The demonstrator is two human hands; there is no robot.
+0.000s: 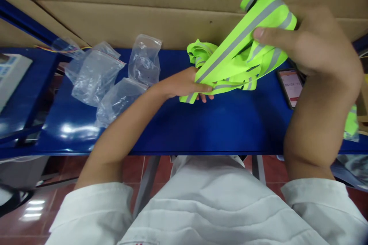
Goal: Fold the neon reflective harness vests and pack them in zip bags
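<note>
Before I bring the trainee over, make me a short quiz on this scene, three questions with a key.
1. True or false: the left hand and the right hand both hold the yellow-green straps.

2. Multiple choice: on the blue table, where is the cluster of clear plastic bags?
A) Between the two hands
B) To the left of the left hand
C) Beneath the right hand

3. Fill in the blank: the phone lies on the table near the ____ forearm.

Key: 1. True. 2. B. 3. Right.
</note>
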